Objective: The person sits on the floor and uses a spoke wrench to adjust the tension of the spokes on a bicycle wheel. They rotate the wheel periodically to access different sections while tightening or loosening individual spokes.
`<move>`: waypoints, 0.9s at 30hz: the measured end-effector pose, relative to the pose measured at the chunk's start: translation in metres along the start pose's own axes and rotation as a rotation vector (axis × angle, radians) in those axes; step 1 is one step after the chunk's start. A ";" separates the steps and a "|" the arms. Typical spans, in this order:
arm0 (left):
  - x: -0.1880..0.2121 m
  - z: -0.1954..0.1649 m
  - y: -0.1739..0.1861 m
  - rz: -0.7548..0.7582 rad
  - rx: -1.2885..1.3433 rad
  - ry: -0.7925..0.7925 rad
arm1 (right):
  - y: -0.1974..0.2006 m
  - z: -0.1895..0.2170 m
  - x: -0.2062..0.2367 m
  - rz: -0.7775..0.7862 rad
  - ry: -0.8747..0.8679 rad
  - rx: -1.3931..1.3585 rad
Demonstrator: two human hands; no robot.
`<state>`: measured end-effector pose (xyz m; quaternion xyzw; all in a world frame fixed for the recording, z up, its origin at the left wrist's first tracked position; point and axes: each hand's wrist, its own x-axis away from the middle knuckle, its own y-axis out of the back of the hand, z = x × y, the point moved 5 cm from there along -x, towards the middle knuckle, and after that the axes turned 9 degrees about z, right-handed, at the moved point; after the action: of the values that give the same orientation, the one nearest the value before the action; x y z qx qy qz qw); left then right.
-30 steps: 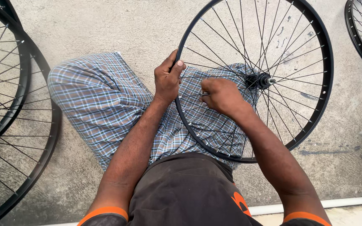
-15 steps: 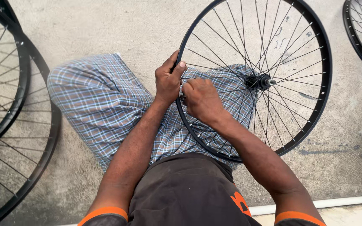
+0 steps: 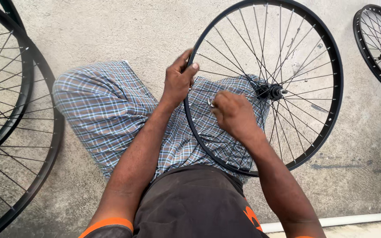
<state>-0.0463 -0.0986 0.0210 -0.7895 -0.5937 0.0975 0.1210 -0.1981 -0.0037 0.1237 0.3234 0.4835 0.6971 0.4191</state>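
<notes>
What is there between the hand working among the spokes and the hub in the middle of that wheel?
In the head view, only thin spokes cross the gap between the right hand and the hub; checked cloth shows behind them.

The bicycle wheel (image 3: 327, 57) has a black rim, thin silver spokes and a dark hub (image 3: 270, 91). The cloth (image 3: 106, 105) over the legs is blue and grey with a checked pattern of thin brown lines. The shirt (image 3: 190, 207) is dark brown with orange bands on the sleeves. The floor (image 3: 111, 31) is pale grey and speckled. The other wheels (image 3: 375, 53) at its edges are black too. A white pipe (image 3: 331, 220) lies at the bottom edge.
</notes>
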 end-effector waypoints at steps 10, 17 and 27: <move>0.020 0.001 -0.004 -0.063 -0.131 -0.086 | -0.024 0.016 -0.027 0.241 -0.170 -0.260; 0.026 0.001 -0.011 -0.084 -0.150 -0.162 | -0.026 0.018 -0.001 -0.032 -0.007 -0.189; 0.028 -0.004 -0.013 -0.080 -0.244 -0.237 | -0.009 0.020 -0.008 0.187 0.030 -0.390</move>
<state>-0.0490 -0.0688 0.0288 -0.7569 -0.6424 0.1122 -0.0428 -0.1753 -0.0011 0.1215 0.2693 0.3135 0.8180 0.4000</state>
